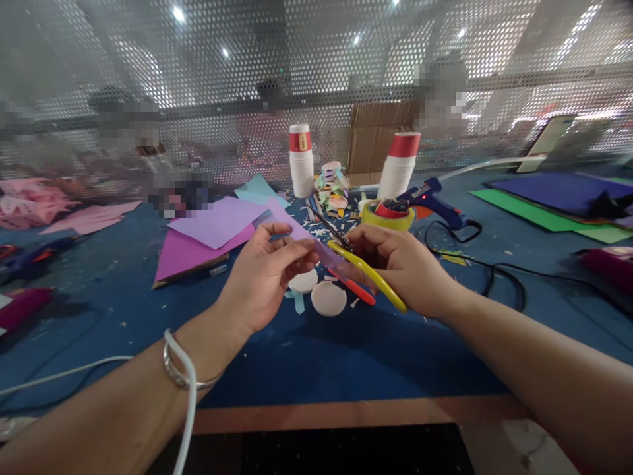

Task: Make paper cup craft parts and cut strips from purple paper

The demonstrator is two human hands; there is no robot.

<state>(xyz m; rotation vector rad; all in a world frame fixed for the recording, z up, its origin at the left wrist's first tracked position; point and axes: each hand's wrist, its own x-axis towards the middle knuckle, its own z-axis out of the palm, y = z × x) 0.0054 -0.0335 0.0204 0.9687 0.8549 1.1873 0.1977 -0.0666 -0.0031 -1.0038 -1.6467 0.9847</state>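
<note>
My left hand pinches a light purple paper strip between thumb and fingers. The strip slants from upper left down toward my right hand, whose fingertips are close to its lower end. Wrapped in my right hand is a pair of scissors with a yellow handle loop; the dark blades point up and to the left, behind the strip. A red-orange handle piece shows beneath that hand. Below the hands, two white paper discs lie on the blue table beside a light blue paper piece.
Purple paper sheets lie at left. Two stacks of paper cups stand at the back, near paper scraps. A yellow tape roll and a blue glue gun with a black cord are at right. Blue and green sheets lie farther right.
</note>
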